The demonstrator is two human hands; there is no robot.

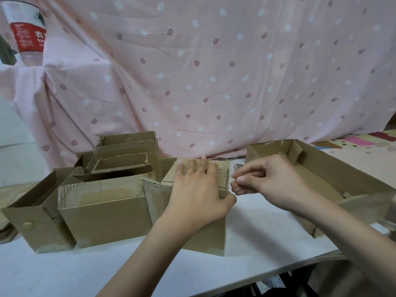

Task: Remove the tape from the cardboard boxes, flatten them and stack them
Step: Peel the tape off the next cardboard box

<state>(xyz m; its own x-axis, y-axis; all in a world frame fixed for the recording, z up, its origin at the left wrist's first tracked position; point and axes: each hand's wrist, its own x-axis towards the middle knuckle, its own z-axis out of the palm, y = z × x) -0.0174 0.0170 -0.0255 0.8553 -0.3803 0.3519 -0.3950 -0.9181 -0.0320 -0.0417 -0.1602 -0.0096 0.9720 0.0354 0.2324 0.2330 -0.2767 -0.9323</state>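
1. Head view, progress: you are at the tape-peeling step on the small box [199,189] at centre frame. Your left hand [197,185] lies flat on its top with fingers straight, steadying it. Your right hand [265,179] sits just beside the box's right edge, thumb and fingertips pinched together, probably on a tape end.
2. Still to do: the upright boxes [102,198] at lower left and behind them all stand unflattened, and the open tray-like box [321,168] at right does too. I judge the task early; no finished stack of flats is clearly visible.
3. Hard to make out: the tape itself is too thin and pale to confirm. Something layered at the far left edge is cut off; it may be flattened card. The lower right blurs behind your forearm.
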